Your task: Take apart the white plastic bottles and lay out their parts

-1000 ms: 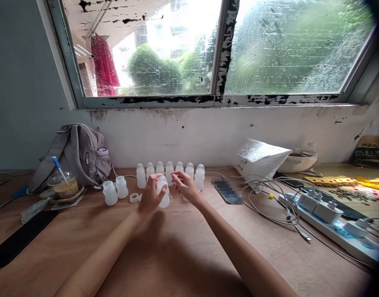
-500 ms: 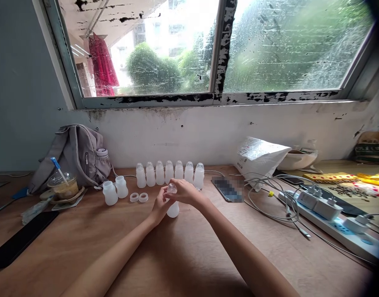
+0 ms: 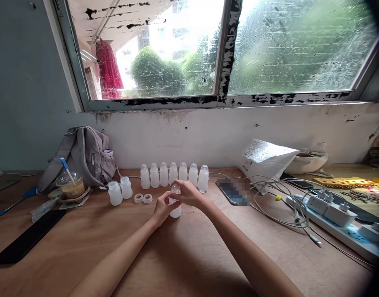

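Observation:
A small frosted baby bottle (image 3: 176, 212) stands upright on the wooden table, between my two hands. My left hand (image 3: 163, 207) is wrapped round its body from the left. Over its top, my right hand (image 3: 187, 193) grips the clear domed cap (image 3: 176, 189), fingers closed round it. The neck of the bottle is largely hidden by my fingers. Behind my hands runs a row of several capped bottles (image 3: 154, 176). To the left stand two open bottles without caps (image 3: 115, 194), and near them lie two white rings (image 3: 143, 198).
A grey backpack (image 3: 84, 159), a drink cup with a straw (image 3: 71, 185) and a black flat case (image 3: 28, 237) lie at left. A phone (image 3: 232, 192), tangled cables (image 3: 270, 206), a white pouch (image 3: 266, 163) and a power strip (image 3: 335, 222) lie at right.
The view has shifted slightly, so everything sits a little further right. Both hands stay on the same bottle; my right hand's fingers have shifted a little around the cap.

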The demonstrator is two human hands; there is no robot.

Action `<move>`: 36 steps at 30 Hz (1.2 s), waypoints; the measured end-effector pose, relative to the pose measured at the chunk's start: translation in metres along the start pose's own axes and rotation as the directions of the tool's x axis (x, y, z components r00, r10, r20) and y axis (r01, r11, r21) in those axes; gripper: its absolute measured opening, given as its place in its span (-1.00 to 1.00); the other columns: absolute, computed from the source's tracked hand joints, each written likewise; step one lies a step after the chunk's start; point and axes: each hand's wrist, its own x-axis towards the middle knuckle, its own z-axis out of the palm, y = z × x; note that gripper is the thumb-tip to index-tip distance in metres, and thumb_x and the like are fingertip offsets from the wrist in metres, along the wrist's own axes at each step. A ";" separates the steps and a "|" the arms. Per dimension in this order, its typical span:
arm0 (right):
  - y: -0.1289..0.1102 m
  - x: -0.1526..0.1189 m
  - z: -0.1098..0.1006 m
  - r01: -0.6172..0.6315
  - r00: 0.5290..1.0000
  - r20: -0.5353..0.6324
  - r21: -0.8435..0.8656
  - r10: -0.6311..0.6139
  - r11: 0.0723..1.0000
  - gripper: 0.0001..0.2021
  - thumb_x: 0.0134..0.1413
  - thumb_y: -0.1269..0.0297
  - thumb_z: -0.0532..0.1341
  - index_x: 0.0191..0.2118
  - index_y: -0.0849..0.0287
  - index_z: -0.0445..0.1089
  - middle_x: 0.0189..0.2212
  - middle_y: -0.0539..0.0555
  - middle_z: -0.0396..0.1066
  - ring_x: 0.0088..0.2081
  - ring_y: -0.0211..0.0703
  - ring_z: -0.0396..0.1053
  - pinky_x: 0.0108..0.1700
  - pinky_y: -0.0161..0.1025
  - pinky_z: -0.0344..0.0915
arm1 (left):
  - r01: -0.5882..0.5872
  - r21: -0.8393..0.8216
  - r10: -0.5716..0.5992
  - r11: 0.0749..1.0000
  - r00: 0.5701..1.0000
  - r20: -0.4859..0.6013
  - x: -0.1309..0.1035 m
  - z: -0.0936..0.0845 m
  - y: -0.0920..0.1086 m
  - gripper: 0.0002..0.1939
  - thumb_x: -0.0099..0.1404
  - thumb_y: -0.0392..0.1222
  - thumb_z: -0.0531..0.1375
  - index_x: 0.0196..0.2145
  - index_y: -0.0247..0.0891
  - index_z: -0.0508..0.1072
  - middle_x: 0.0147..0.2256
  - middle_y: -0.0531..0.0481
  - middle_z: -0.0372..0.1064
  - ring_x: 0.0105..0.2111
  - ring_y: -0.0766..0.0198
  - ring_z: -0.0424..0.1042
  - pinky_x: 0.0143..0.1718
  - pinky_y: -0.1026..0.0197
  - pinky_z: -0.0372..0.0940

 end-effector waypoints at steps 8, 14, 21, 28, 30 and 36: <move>0.000 -0.002 -0.007 0.009 0.999 0.036 0.170 -0.016 0.985 -0.74 -0.10 0.11 0.18 -0.35 0.23 0.34 -0.54 -0.02 0.29 -0.50 -0.31 0.20 -0.51 -0.41 0.06 | 0.039 -0.089 -0.037 0.995 0.999 0.024 -0.001 0.002 0.000 -0.63 -0.06 -0.10 0.27 -0.26 -0.25 0.40 -0.34 0.02 0.35 -0.31 0.26 0.31 -0.29 0.24 0.22; 0.002 -0.003 -0.013 -0.020 0.997 0.078 0.256 0.000 0.966 -0.68 -0.09 0.05 0.16 -0.35 0.24 0.36 -0.54 -0.02 0.29 -0.53 -0.34 0.18 -0.52 -0.41 0.07 | 0.041 -0.129 -0.035 0.991 0.998 0.048 -0.003 0.003 0.003 -0.63 -0.06 -0.11 0.27 -0.25 -0.25 0.38 -0.35 0.04 0.32 -0.33 0.27 0.30 -0.32 0.26 0.20; -0.005 -0.003 -0.005 -0.031 0.999 0.032 -0.037 0.032 0.999 -0.74 -0.11 0.10 0.19 -0.30 0.15 0.35 -0.61 -0.05 0.26 -0.54 -0.30 0.18 -0.52 -0.39 0.02 | 0.003 -0.022 -0.002 1.000 1.000 0.029 -0.003 0.000 0.005 -0.71 -0.03 -0.09 0.25 -0.38 -0.28 0.31 -0.45 0.07 0.25 -0.42 0.33 0.25 -0.40 0.31 0.16; -0.009 -0.004 0.000 -0.020 1.000 0.017 -0.126 0.022 0.992 -0.74 -0.12 0.14 0.20 -0.26 0.10 0.33 -0.57 -0.02 0.30 -0.49 -0.25 0.22 -0.49 -0.39 0.02 | 0.012 -0.025 -0.011 1.000 1.000 0.014 -0.004 -0.001 0.002 -0.69 -0.06 -0.10 0.26 -0.39 -0.28 0.28 -0.47 0.09 0.25 -0.43 0.33 0.26 -0.42 0.32 0.15; -0.009 -0.003 -0.002 -0.018 0.999 0.025 -0.102 0.020 0.995 -0.75 -0.12 0.14 0.19 -0.28 0.12 0.34 -0.60 -0.04 0.30 -0.51 -0.27 0.21 -0.50 -0.39 0.02 | 0.004 -0.034 -0.003 0.999 1.000 0.019 -0.004 0.000 0.002 -0.70 -0.05 -0.11 0.26 -0.38 -0.28 0.29 -0.45 0.08 0.27 -0.41 0.32 0.27 -0.41 0.31 0.15; -0.008 -0.002 -0.009 -0.044 0.999 0.015 -0.045 0.044 0.998 -0.79 -0.12 0.16 0.19 -0.38 0.18 0.38 -0.64 -0.05 0.27 -0.54 -0.30 0.19 -0.54 -0.40 -0.01 | -0.001 -0.035 0.002 0.999 0.999 0.039 -0.004 0.003 -0.001 -0.68 -0.03 -0.11 0.25 -0.32 -0.28 0.32 -0.35 0.01 0.31 -0.32 0.25 0.30 -0.33 0.27 0.17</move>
